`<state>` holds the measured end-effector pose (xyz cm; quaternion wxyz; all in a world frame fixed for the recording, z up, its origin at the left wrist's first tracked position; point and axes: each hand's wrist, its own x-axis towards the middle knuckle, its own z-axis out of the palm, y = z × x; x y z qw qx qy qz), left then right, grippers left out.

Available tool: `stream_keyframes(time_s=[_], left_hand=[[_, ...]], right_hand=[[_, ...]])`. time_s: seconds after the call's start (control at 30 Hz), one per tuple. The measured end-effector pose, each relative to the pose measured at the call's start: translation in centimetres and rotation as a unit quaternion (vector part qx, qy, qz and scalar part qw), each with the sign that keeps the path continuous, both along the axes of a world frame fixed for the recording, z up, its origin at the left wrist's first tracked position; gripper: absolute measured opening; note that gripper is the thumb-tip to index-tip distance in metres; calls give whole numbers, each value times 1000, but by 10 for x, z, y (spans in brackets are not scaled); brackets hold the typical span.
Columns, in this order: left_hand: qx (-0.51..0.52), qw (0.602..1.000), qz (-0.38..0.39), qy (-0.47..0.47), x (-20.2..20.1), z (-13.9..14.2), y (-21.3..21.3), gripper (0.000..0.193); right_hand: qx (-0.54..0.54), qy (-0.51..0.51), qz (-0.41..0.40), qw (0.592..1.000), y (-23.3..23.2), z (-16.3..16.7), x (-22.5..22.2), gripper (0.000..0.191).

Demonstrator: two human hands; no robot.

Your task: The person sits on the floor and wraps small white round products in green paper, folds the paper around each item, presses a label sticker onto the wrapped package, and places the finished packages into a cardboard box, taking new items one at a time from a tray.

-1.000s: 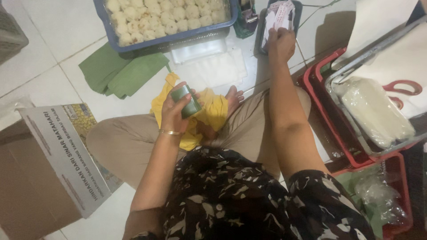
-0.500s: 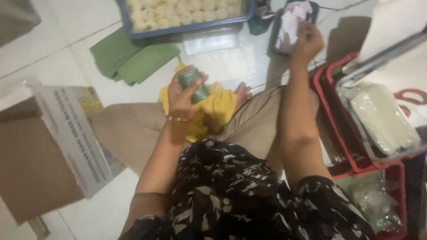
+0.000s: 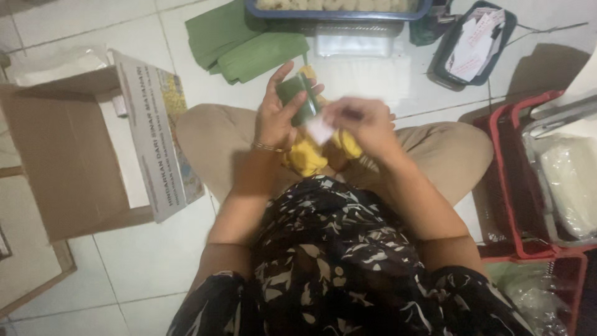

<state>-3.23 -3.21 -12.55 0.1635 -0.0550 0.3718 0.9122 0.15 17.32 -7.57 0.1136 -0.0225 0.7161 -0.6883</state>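
I sit cross-legged on a white tiled floor. My left hand point(image 3: 278, 115), with a thin bracelet on the wrist, holds a small green leaf-wrapped parcel point(image 3: 298, 98) upright above my lap. Close beside it, my right hand point(image 3: 362, 121) pinches a small white paper slip point(image 3: 320, 129) against the parcel's lower edge; the hand is blurred. A yellow cloth point(image 3: 308, 155) lies in my lap under both hands.
An open cardboard box point(image 3: 68, 155) stands at the left. Folded green leaves point(image 3: 245, 46) lie ahead, next to a blue tray of pale round pieces point(image 3: 336, 7). A dark tray of white paper slips point(image 3: 476, 43) sits at upper right. Red baskets point(image 3: 507, 180) with plastic bags stand at the right.
My right hand has come back from the tray of slips to my lap with a white slip, meeting the parcel in my left hand. The view has tilted down.
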Motion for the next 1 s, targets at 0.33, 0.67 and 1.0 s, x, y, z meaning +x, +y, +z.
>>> stream_keyframes(time_s=[0.33, 0.67, 1.0], left_hand=[[34, 994, 53, 86, 13, 0, -1, 65], [5, 989, 131, 65, 8, -11, 12, 52], [75, 993, 0, 92, 14, 7, 11, 61]], right_hand=[[-69, 34, -94, 993, -42, -5, -28, 18], [194, 204, -58, 958, -55, 32, 0, 33], [376, 299, -22, 877, -42, 39, 2, 54]])
